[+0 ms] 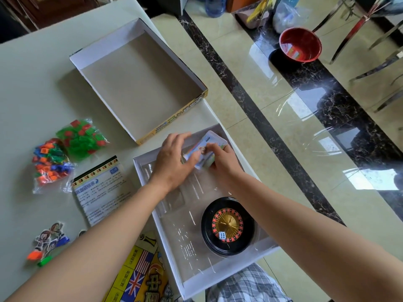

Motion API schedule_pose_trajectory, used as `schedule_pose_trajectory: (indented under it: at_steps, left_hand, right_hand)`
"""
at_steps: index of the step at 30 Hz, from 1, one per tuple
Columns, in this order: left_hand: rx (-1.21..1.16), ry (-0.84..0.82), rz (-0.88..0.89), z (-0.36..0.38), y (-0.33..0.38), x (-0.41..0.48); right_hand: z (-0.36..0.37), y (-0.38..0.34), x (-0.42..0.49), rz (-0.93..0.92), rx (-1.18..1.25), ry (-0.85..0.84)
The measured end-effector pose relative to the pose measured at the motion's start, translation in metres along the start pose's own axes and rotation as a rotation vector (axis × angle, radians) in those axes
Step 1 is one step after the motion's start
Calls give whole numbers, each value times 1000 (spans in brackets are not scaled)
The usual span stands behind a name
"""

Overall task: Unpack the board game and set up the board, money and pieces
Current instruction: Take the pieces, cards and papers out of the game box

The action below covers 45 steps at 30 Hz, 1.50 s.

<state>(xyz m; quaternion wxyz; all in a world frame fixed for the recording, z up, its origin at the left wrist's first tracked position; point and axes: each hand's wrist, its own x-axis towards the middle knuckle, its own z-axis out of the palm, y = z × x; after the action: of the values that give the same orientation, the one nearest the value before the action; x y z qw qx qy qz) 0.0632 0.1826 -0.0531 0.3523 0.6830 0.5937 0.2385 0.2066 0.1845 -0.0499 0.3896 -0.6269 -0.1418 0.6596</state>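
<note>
Both hands meet over the far end of the open box bottom [144,171], which holds a clear plastic insert. My left hand [172,158] and my right hand [220,158] together grip a wrapped stack of paper money [207,147]. A black roulette wheel [227,225] with a white die [222,234] on it sits in the insert's near end. The folded game board [139,277] lies at the bottom under my left forearm. On the table to the left lie a bag of green houses [81,138], a bag of coloured pieces [51,164], the instruction sheet [102,188] and cardboard character pawns [49,238].
The empty box lid [139,79] lies upside down at the back of the white table [32,94]. The box bottom overhangs the table's right edge above a glossy tiled floor. A red basin [301,45] and chair legs [375,68] stand on the floor at the far right.
</note>
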Motion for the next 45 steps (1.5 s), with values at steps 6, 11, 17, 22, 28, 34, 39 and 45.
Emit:
schedule_pose_trajectory:
  at_steps: [6,11,17,22,28,34,39,45]
  left_hand:
    - [-478,-250,-518,-2,20,-10]
    - [-410,-171,-508,-11,9,-46]
    - [-528,-67,-487,-58,-13,-102]
    - [-780,273,-673,-93,-40,-164]
    - [-982,530,-751,-115,-68,-229]
    - [-848,544,-743,-145,-99,-308]
    - [-865,432,-875,-164,-136,-376]
    - [-677,106,-1010,-157,-162,-430]
  right_hand:
    - [9,0,-20,-128,-256,-220]
    - [38,15,-42,-184,-611,-187]
    - [63,37,-65,-140,-516,-409]
    - [114,76,-96,-145,-394,-428]
    - [172,147,-149,-175,-469,-377]
    - [213,203,-191,-133,-669,-452]
    - [224,255,-219,-60,-777,-438]
    - [198,279,-233,64,-1472,-601]
